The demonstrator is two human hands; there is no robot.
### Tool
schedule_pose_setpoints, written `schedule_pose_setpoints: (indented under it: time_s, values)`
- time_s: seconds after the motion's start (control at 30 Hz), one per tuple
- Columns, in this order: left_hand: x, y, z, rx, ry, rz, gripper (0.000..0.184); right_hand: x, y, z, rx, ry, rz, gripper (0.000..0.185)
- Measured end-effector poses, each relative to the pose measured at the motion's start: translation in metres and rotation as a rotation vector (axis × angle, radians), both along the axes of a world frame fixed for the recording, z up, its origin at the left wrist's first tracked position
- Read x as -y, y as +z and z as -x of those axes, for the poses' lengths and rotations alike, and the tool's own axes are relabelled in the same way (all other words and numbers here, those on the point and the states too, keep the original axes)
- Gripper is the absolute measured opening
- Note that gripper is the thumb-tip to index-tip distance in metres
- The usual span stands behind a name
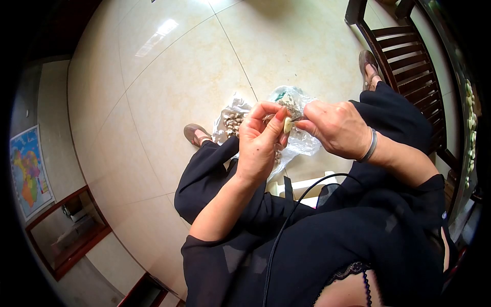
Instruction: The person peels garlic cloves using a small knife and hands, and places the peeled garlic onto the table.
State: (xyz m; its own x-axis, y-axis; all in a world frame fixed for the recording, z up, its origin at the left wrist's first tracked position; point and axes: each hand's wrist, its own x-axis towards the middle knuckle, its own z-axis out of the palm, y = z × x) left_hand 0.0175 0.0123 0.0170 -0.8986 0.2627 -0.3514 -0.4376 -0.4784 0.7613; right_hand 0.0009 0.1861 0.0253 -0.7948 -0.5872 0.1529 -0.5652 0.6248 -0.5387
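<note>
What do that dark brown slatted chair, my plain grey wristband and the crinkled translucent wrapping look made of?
Dark brown slatted chair: probably varnished wood, its slats faintly shiny. Plain grey wristband: likely smooth metal, catching light. Crinkled translucent wrapping: apparently thin, glossy plastic, with bright creases.

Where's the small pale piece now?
In the head view, right of centre, the small pale piece is pinched in the left hand, with the right hand close on its right and clear plastic behind.

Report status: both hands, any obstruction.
Left hand pinching small pale-yellow oval piece. Right hand beside it, grip unclear. Crumpled translucent plastic below; nothing visibly blocking.
</note>
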Motion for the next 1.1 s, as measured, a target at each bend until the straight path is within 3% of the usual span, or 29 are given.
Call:
schedule_pose_setpoints:
  time_s: [0.27, 0.57, 0.93, 1.1]
  values:
    - [0.002, 0.002, 0.002, 0.063, -0.025, -0.061, 0.009, 0.000, 0.004, 0.002, 0.026, 0.043, -0.043, 0.027]
    - [-0.008, 0.006, -0.004, 0.061, 0.065, 0.011, 0.011, 0.005, 0.000, -0.001, -0.067, -0.012, -0.039, 0.040]
    - [-0.013, 0.002, -0.008, -0.055, 0.146, 0.059, 0.009, 0.006, -0.006, -0.005, 0.192, -0.029, 0.174, 0.036]
    - [-0.013, 0.003, -0.007, 0.014, 0.131, 0.025, 0.010, 0.007, -0.002, -0.006, 0.035, -0.063, 0.078, 0.034]
